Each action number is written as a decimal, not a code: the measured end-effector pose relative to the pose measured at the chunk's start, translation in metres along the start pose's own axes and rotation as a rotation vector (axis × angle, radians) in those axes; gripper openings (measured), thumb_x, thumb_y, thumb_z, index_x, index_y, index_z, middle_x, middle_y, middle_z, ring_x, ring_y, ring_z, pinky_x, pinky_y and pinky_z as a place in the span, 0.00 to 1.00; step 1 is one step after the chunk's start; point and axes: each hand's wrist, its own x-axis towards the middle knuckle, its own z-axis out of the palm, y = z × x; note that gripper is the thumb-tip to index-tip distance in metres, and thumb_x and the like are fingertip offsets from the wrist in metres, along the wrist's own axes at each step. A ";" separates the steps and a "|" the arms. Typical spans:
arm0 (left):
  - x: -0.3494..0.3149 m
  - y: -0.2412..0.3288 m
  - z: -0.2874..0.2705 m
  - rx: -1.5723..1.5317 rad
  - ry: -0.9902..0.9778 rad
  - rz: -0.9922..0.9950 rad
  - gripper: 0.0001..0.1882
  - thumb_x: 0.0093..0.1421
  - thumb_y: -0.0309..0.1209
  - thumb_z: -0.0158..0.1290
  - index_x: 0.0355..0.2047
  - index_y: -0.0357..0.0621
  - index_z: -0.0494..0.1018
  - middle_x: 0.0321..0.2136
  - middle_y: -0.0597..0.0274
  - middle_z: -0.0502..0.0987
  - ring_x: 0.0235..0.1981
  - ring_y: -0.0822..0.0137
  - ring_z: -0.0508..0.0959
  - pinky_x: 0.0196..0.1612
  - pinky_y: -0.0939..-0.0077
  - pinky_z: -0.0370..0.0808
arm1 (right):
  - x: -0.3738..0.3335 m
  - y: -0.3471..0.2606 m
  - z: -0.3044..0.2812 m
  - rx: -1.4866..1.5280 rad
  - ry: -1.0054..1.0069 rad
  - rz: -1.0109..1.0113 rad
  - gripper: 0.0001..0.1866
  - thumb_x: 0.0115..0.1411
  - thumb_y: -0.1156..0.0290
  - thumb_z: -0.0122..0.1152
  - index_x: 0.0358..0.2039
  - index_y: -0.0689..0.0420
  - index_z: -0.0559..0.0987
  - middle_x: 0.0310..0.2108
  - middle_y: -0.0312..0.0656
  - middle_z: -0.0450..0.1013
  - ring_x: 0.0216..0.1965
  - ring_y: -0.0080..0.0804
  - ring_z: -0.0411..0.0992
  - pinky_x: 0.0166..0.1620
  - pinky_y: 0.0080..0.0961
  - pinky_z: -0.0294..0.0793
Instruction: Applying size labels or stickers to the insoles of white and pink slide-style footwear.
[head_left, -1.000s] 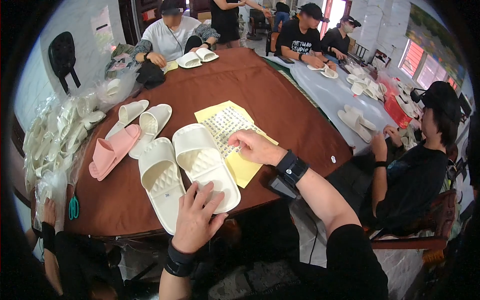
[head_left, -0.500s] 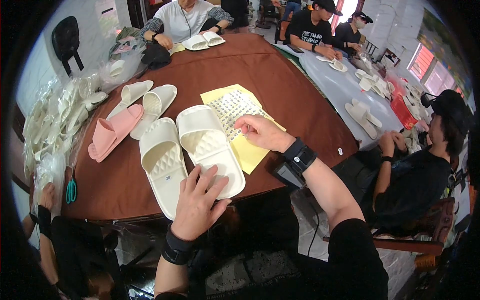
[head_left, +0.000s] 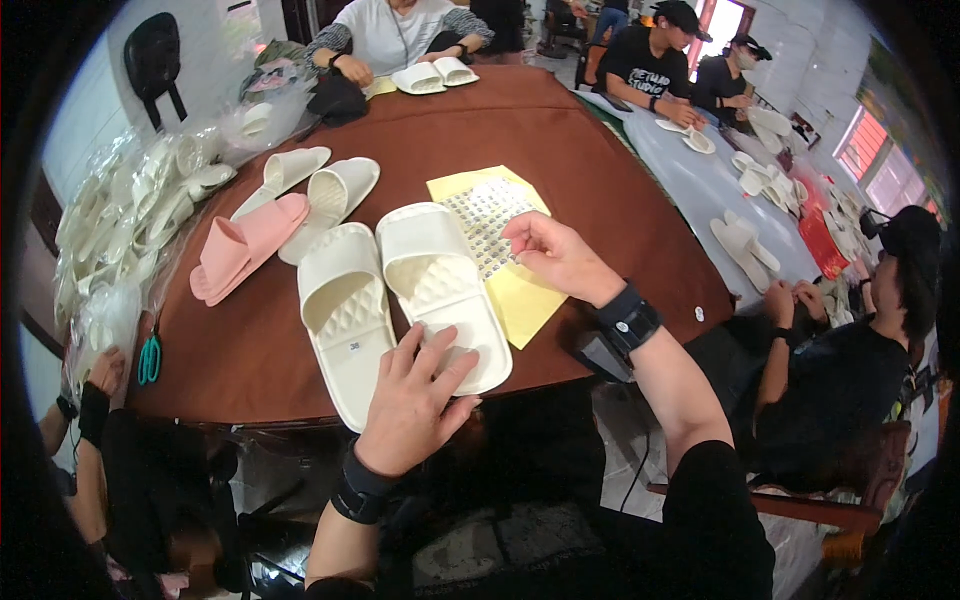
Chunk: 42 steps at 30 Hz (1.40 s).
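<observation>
A pair of white slippers lies side by side at the near edge of the table. My left hand (head_left: pixel 420 405) rests with spread fingers on the footbed of the right slipper (head_left: pixel 430 240). The left slipper (head_left: pixel 340 270) bears a small white sticker (head_left: pixel 354 347) on its footbed. To the right of the pair lies a yellow sheet (head_left: pixel 520 312) covered partly with rows of small printed stickers (head_left: pixel 480 225). Over that sheet my right hand (head_left: pixel 560 255) is held with thumb and forefinger pinched together; what is between them, if anything, is too small to make out.
Pink slippers (head_left: pixel 245 250) and another white pair (head_left: pixel 335 195) lie to the left. Beyond are a plastic bag of white slippers (head_left: pixel 145 200) and teal-handled scissors (head_left: pixel 149 358). Co-workers sit around, one across (head_left: pixel 400 35) and one at right (head_left: pixel 840 370).
The whole view has shifted slightly, so the scene sits further right. My right hand has moved a little over the sticker sheet, fingers still pinched. My left hand stays on the slipper.
</observation>
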 end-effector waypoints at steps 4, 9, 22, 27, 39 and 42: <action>0.000 -0.001 0.000 -0.024 0.018 0.011 0.27 0.49 0.34 0.63 0.51 0.48 0.71 0.54 0.55 0.68 0.57 0.43 0.65 0.54 0.53 0.66 | -0.005 -0.022 0.016 0.242 -0.149 -0.053 0.17 0.57 0.84 0.49 0.47 0.60 0.71 0.36 0.34 0.69 0.38 0.20 0.69 0.44 0.19 0.70; 0.001 -0.001 0.001 -0.036 0.013 -0.002 0.27 0.50 0.34 0.63 0.50 0.45 0.70 0.53 0.55 0.68 0.58 0.43 0.65 0.53 0.53 0.65 | -0.018 -0.046 0.047 0.065 -0.261 -0.099 0.11 0.59 0.83 0.45 0.42 0.62 0.70 0.30 0.44 0.72 0.34 0.32 0.74 0.42 0.27 0.73; 0.003 -0.001 -0.002 0.007 -0.033 0.010 0.27 0.50 0.35 0.62 0.51 0.45 0.70 0.57 0.63 0.68 0.57 0.43 0.64 0.53 0.54 0.65 | -0.016 -0.049 0.059 -0.146 -0.208 -0.077 0.09 0.60 0.78 0.50 0.42 0.61 0.69 0.31 0.52 0.74 0.35 0.49 0.74 0.41 0.38 0.73; 0.004 -0.001 -0.002 0.015 -0.028 0.012 0.27 0.50 0.35 0.63 0.51 0.46 0.70 0.56 0.63 0.69 0.56 0.45 0.65 0.52 0.55 0.65 | -0.015 -0.049 0.060 -0.171 -0.198 -0.102 0.11 0.58 0.81 0.47 0.42 0.61 0.69 0.32 0.49 0.73 0.35 0.43 0.74 0.42 0.34 0.73; 0.004 -0.001 -0.003 0.012 -0.027 0.010 0.27 0.50 0.35 0.63 0.51 0.47 0.71 0.55 0.63 0.69 0.56 0.45 0.64 0.53 0.55 0.65 | -0.024 -0.048 0.060 -0.157 -0.160 -0.129 0.11 0.56 0.84 0.45 0.39 0.61 0.71 0.33 0.46 0.73 0.37 0.38 0.74 0.44 0.29 0.73; 0.004 -0.001 -0.003 0.006 -0.028 0.010 0.27 0.50 0.35 0.63 0.51 0.47 0.71 0.55 0.63 0.69 0.56 0.45 0.64 0.53 0.55 0.65 | -0.022 -0.047 0.056 -0.173 -0.120 -0.161 0.11 0.56 0.84 0.45 0.39 0.60 0.71 0.34 0.47 0.73 0.38 0.41 0.73 0.45 0.30 0.73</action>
